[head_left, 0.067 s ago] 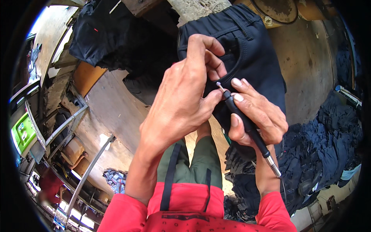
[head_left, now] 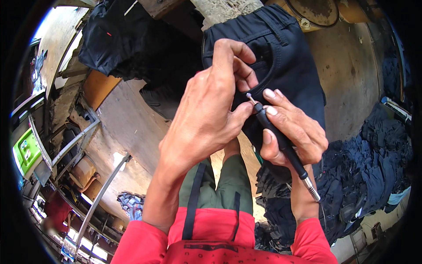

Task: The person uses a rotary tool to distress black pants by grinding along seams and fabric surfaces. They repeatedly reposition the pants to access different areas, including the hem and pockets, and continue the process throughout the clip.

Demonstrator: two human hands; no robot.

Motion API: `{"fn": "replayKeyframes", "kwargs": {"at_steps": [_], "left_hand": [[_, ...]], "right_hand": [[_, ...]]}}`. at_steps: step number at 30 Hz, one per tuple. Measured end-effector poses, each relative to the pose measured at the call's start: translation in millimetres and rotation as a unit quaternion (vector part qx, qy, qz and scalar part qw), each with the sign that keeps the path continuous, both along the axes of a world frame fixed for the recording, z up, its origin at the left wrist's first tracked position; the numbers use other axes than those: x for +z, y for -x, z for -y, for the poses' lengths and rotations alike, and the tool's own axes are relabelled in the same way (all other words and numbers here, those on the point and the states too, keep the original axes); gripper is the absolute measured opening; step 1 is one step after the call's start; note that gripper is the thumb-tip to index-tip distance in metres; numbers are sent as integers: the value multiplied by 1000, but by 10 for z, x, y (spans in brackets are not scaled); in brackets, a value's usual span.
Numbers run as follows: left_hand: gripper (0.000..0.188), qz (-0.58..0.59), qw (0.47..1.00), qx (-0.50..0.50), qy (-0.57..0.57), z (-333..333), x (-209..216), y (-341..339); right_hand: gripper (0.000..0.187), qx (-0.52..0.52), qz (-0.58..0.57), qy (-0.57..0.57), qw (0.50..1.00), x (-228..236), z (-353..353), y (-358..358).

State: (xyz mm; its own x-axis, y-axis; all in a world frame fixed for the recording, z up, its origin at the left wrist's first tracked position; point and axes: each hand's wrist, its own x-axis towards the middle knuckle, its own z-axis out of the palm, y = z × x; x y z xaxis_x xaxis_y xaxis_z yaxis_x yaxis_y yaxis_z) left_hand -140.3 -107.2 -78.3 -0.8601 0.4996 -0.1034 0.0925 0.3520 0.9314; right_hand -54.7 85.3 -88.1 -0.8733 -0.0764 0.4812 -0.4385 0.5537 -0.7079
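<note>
A pair of black trousers [head_left: 296, 72] hangs over the end of a pale wooden beam [head_left: 226, 11], its waistband at the top and its curved front pocket facing me. My left hand [head_left: 204, 103] pinches the fabric by the pocket opening, with fingers curled at the pocket and the thumb beneath. A slim black rotary tool [head_left: 273, 130] is gripped like a pen in my right hand [head_left: 301, 134]. Its small rounded bit meets or nearly meets the lower pocket edge beside my left thumb. A metal spring sleeve and thin cable trail from its rear end.
Dark garments [head_left: 136, 44] are heaped at the upper left. A large pile of dark clothes [head_left: 360, 171] lies at the right. Metal rails [head_left: 103, 189] and a green tray [head_left: 27, 152] stand at the left, with another person [head_left: 57, 213] at the lower left.
</note>
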Motion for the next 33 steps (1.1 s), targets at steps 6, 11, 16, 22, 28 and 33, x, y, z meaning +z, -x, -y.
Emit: {"fn": "replayKeyframes", "kwargs": {"at_steps": [6,11,16,22,28,33], "left_hand": [[68,0,1000,3,-2,-7,-47,60],[68,9,1000,11,5,-14,-45,61],[67,16,1000,17,9,-23,-41,62],[71,18,999,29,-5,-32,-58,41],[77,41,998,43,-19,-41,-68,18],[78,67,996,49,-38,-48,-88,11]], "right_hand": [[26,-14,8,2,1000,-54,0,58],[26,-19,2,8,1000,-83,-15,65],[26,-27,4,12,1000,-81,-19,71],[27,-38,3,29,999,-106,-22,72],[28,-47,6,40,998,-109,-32,77],[29,-61,6,43,997,-118,-28,81]]}}
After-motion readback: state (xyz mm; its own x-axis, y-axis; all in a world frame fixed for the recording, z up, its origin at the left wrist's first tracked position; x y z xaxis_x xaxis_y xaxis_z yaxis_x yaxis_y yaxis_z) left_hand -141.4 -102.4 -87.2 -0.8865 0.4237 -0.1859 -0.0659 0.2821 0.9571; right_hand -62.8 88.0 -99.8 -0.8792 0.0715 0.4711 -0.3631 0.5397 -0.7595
